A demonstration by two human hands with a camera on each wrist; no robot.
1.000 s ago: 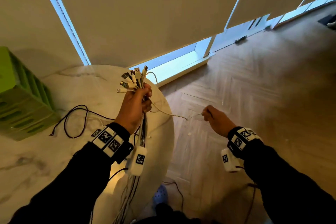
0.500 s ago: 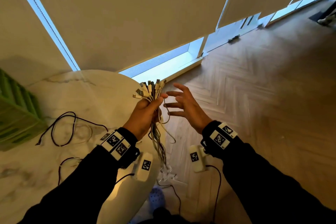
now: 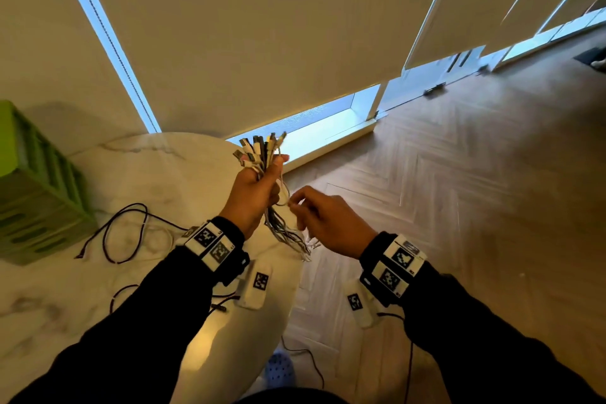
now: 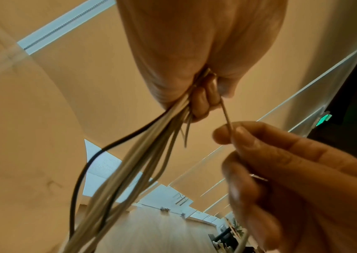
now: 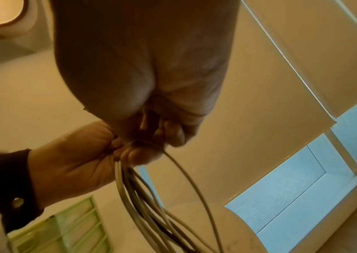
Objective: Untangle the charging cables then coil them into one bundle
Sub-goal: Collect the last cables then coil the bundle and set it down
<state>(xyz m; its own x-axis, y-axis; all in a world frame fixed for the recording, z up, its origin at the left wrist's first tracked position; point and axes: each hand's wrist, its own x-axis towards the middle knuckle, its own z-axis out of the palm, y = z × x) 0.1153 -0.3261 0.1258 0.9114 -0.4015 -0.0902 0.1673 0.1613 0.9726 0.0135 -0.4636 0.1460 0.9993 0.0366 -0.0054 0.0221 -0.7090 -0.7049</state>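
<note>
Left hand: my left hand (image 3: 251, 192) is a fist clamped round the charging cables (image 3: 282, 229), just under their plugs (image 3: 259, 149), so the ends stay level and the tails hang free.
Right hand: my right hand (image 3: 331, 223) pinches one pale strand (image 4: 226, 116) between thumb and forefinger, close beside the fist, to draw it clear of the rest.
Cables' place: held in the air over the right edge of the worktop (image 3: 157, 174).
Left behind: a dark cable (image 3: 111, 233) lies on the worktop near the green crate (image 3: 39, 193), probably for later.
</note>
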